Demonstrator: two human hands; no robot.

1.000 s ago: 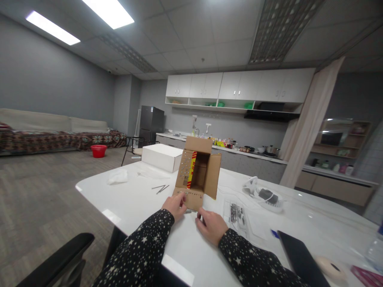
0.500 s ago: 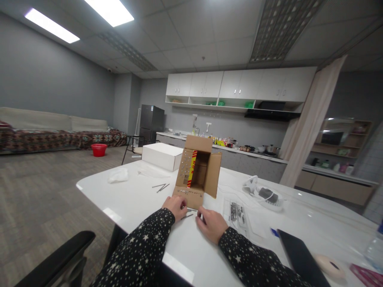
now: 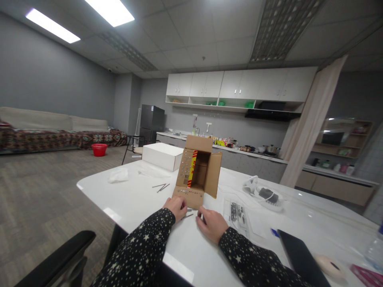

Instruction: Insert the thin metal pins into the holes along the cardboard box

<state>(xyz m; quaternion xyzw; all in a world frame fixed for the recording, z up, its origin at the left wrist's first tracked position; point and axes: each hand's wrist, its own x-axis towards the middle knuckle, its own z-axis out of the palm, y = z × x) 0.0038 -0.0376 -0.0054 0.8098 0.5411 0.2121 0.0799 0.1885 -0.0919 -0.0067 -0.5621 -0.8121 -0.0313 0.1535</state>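
An open cardboard box (image 3: 197, 171) stands on the white table in front of me, its lower flap (image 3: 189, 198) slanting down towards my hands. Small silvery bits dot that flap and the box's left flap (image 3: 186, 163). My left hand (image 3: 176, 207) rests at the lower flap's left edge with curled fingers; whatever they pinch is hidden. To the right of the flap's bottom edge lies my right hand (image 3: 212, 224), thumb and fingers curled together, their tips too small to make out. Between the two hands, thin dark metal rods (image 3: 187, 216) lie on the tabletop.
Further left are thin rods (image 3: 161, 187), a crumpled clear bag (image 3: 118, 175) and a white box (image 3: 162, 155). Right of my hands, a clear tray of small dark parts (image 3: 237, 215) lies near a white cabled device (image 3: 266, 195), a black tablet-like slab (image 3: 302, 255) and a beige mouse (image 3: 329, 266).
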